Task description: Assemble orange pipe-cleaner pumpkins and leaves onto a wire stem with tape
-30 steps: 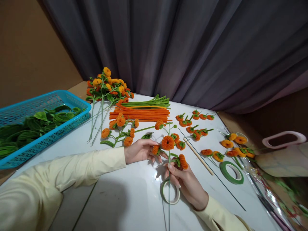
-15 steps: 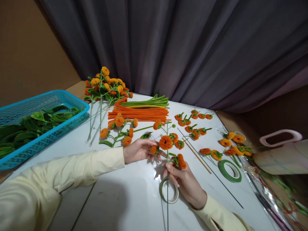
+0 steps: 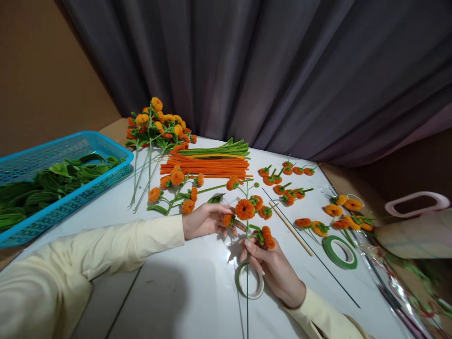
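Observation:
An orange pipe-cleaner flower stem (image 3: 247, 263) stands nearly upright before me, with several fuzzy orange blooms (image 3: 245, 209) and small green leaves branching off it. My right hand (image 3: 273, 266) pinches this stem between thumb and fingers, just under the lowest bloom. Below those fingers is a roll of green floral tape (image 3: 262, 287), part of it behind the stem; whether the fingers hold it I cannot tell. At the left side branch, my left hand (image 3: 205, 220) has its curled fingers around a small orange bloom (image 3: 227, 220). Some of its fingertips are hidden behind the flowers.
A blue basket (image 3: 81, 181) of green leaves sits left. Finished flower stems (image 3: 155, 125), orange pipe cleaners (image 3: 205, 165) and green ones (image 3: 219, 149) lie at the back. Right are loose blooms (image 3: 287, 198), a wooden stick (image 3: 291, 230), another tape roll (image 3: 330, 252) and a pale jug (image 3: 406, 235).
The whole view has shifted slightly, so everything appears a little farther right. Both hands keep the same hold, and the flower stem stays as it was between them.

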{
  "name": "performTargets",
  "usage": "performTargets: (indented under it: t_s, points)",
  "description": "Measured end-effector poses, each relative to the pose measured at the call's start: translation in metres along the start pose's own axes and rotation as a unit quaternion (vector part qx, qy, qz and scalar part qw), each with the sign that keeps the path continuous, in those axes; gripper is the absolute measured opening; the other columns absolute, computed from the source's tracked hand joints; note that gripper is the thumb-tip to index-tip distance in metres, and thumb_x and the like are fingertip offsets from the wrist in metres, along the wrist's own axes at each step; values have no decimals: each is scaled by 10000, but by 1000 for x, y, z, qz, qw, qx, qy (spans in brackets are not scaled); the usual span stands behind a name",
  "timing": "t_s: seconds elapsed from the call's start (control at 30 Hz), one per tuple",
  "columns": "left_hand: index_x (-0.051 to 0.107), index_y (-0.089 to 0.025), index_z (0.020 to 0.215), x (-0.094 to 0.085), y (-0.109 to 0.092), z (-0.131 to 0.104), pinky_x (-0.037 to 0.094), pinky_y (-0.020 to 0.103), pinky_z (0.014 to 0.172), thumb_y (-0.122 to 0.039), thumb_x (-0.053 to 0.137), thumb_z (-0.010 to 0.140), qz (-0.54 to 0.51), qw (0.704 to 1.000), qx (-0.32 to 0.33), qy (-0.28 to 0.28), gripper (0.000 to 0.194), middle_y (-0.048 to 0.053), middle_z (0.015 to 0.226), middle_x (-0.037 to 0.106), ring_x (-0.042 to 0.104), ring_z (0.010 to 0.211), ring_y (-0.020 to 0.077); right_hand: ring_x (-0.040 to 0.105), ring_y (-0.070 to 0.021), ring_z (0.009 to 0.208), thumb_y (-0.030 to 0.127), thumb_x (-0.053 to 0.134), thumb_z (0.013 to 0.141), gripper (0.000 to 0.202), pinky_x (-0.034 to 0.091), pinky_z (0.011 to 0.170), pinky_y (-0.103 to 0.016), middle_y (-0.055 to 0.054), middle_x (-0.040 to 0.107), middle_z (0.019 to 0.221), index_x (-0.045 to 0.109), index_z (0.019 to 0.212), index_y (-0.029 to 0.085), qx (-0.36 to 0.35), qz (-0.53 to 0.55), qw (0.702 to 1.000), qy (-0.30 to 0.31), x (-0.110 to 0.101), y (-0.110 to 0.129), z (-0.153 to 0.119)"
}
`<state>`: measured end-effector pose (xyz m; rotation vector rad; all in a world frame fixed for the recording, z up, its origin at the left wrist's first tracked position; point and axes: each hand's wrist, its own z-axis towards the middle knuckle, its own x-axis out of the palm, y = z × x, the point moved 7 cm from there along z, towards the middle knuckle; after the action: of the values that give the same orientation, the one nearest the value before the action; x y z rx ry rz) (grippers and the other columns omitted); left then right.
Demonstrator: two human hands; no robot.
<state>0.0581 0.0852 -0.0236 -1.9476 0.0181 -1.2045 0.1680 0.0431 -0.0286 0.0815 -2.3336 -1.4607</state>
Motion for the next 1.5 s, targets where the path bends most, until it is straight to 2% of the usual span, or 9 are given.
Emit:
performTargets:
  t_s: [0.13, 0.33, 0.6, 0.87, 1.3, 1.43, 1.5]
  points:
    - [594, -90, 920, 0, 0, 0, 382, 265, 589, -244, 552, 752, 0, 1000, 3, 4, 232, 113, 828, 646, 615, 699, 193, 329, -61, 382, 396, 712, 695, 317, 324, 528, -220, 64, 400, 321, 596, 548, 141, 1, 3, 1000, 3, 0, 0, 0]
    - [560, -131, 1103, 2, -1, 0, 383, 249, 577, -212, 533, 771, -1, 1000, 8, 10, 343, 96, 891, 639, 615, 699, 175, 306, -59, 371, 410, 710, 693, 321, 316, 511, -228, 66, 396, 318, 600, 556, 142, 1, 0, 1000, 1, 1, 0, -1]
    - [591, -108, 948, 2, 0, 0, 392, 240, 567, -212, 550, 762, -1, 1000, 5, 11, 217, 98, 830, 642, 613, 694, 179, 313, -58, 368, 420, 717, 680, 322, 309, 506, -222, 64, 407, 314, 604, 559, 144, 8, 2, 1000, 3, 2, 1, -1]
    - [585, -102, 986, 3, 0, 0, 397, 242, 571, -208, 538, 769, 6, 1000, 4, 15, 247, 102, 844, 644, 613, 700, 177, 318, -59, 370, 399, 718, 687, 302, 305, 501, -215, 69, 410, 312, 594, 564, 152, 6, 6, 1000, 1, 3, 3, -1]
    - [584, -107, 855, 2, 0, -1, 390, 249, 566, -228, 571, 747, 4, 1000, 3, -1, 163, 94, 788, 650, 610, 689, 182, 334, -70, 377, 403, 721, 682, 308, 327, 529, -231, 64, 408, 312, 591, 553, 155, 5, 6, 1000, 0, 2, 2, -1]
    - [629, -86, 864, 0, 2, 0, 399, 256, 580, -336, 570, 773, -5, 1000, -4, -16, 272, 110, 800, 656, 602, 702, 181, 327, -75, 381, 411, 716, 683, 322, 323, 519, -240, 61, 395, 315, 597, 543, 147, 5, -6, 1000, -4, 2, 2, -2]
    - [648, -91, 890, -3, 2, 1, 397, 248, 587, -366, 617, 751, 8, 999, 2, -43, 309, 101, 815, 661, 589, 693, 162, 327, -73, 381, 419, 712, 687, 338, 326, 520, -244, 57, 391, 317, 608, 540, 132, 5, -21, 1000, -2, 3, 3, -2]
